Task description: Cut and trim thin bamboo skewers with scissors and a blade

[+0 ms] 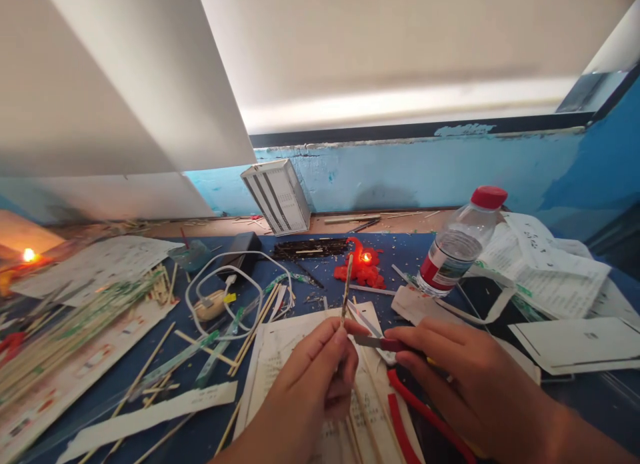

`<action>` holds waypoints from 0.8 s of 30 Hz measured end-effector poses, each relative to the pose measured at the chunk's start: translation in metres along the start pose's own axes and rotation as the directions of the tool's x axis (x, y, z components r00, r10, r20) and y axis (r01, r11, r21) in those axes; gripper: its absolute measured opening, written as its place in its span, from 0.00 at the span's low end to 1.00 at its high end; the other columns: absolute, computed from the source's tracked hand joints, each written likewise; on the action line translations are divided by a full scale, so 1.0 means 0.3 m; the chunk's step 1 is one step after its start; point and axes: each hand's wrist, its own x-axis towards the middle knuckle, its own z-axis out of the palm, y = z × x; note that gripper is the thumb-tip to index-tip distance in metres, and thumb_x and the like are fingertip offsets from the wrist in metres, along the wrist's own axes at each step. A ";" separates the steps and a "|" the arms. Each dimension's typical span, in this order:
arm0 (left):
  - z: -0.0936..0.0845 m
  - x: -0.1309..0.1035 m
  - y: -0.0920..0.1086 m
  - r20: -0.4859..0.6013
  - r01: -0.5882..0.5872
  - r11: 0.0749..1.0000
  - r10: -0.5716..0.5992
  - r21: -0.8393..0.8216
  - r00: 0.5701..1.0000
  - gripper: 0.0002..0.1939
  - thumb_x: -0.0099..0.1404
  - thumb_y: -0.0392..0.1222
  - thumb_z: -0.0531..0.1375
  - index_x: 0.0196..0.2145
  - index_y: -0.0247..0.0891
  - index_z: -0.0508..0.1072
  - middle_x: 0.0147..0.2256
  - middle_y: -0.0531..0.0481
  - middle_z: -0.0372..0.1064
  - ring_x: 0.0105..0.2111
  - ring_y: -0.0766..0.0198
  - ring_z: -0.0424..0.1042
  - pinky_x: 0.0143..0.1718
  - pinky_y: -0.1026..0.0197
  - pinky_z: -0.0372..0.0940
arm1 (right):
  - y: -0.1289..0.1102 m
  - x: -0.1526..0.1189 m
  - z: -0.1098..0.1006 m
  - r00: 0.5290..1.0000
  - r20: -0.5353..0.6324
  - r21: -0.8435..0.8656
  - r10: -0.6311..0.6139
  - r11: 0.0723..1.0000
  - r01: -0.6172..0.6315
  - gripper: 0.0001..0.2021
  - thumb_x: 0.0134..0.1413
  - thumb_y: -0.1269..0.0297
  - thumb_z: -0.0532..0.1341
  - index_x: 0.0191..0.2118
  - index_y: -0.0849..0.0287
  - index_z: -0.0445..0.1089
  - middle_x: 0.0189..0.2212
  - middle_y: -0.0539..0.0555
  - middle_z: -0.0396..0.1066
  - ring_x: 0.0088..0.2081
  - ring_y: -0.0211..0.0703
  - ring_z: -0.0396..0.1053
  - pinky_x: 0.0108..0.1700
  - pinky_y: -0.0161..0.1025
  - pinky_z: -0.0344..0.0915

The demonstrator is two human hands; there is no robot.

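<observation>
My left hand (320, 377) pinches a thin wooden stick (347, 291), which stands nearly upright with dark marks along it. In my right hand (470, 374) is a small knife (373, 341), its flat grey blade pointing left, close to the fingertips of my left hand. Whether the blade touches the stick is hard to make out. Behind the stick a small flame burns in a lump of red wax (360, 271). Under both hands lie printed papers (285, 344), with long thin sticks on them. Below my right hand is a red-handled tool (425, 411), partly hidden.
A water bottle (457, 244) stands right of the flame, before crumpled papers (550, 264). Bundled sticks (100, 331) lie at left, near another flame (29, 255). A white cable (260, 284) loops beside a black box (243, 251). A white box (277, 197) leans against the wall.
</observation>
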 end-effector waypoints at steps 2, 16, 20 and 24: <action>0.002 -0.006 -0.020 0.059 0.035 0.999 -0.036 0.011 0.998 0.13 0.73 0.52 0.62 0.40 0.38 0.72 0.24 0.59 0.62 0.19 0.74 0.45 0.20 0.68 0.41 | 0.002 -0.003 0.007 1.000 -0.020 -0.011 -0.012 1.000 0.012 0.12 0.74 0.65 0.57 0.55 0.54 0.75 0.35 0.52 0.76 0.33 0.43 0.76 0.36 0.40 0.71; 0.037 -0.047 -0.061 0.070 0.076 0.988 -0.086 0.131 0.994 0.17 0.75 0.55 0.57 0.38 0.39 0.71 0.23 0.51 0.73 0.17 0.74 0.55 0.19 0.68 0.44 | -0.001 -0.012 0.042 1.000 0.025 0.006 0.002 1.000 -0.002 0.12 0.76 0.64 0.55 0.54 0.56 0.75 0.35 0.53 0.74 0.32 0.42 0.74 0.35 0.39 0.72; 0.036 -0.037 -0.050 0.100 0.046 0.992 -0.058 0.118 0.993 0.18 0.74 0.57 0.59 0.36 0.39 0.70 0.23 0.50 0.74 0.15 0.75 0.55 0.17 0.68 0.44 | 0.000 -0.015 0.041 0.999 -0.018 -0.025 -0.036 0.999 0.036 0.12 0.75 0.65 0.57 0.56 0.56 0.74 0.33 0.52 0.74 0.31 0.41 0.75 0.34 0.38 0.72; 0.036 -0.048 -0.042 0.099 0.044 0.991 -0.057 0.124 0.993 0.16 0.76 0.55 0.56 0.37 0.39 0.68 0.22 0.51 0.73 0.14 0.75 0.52 0.16 0.69 0.41 | -0.004 -0.007 0.043 0.997 -0.060 -0.088 -0.056 0.995 0.050 0.11 0.75 0.65 0.57 0.54 0.58 0.75 0.33 0.53 0.75 0.30 0.41 0.75 0.32 0.38 0.71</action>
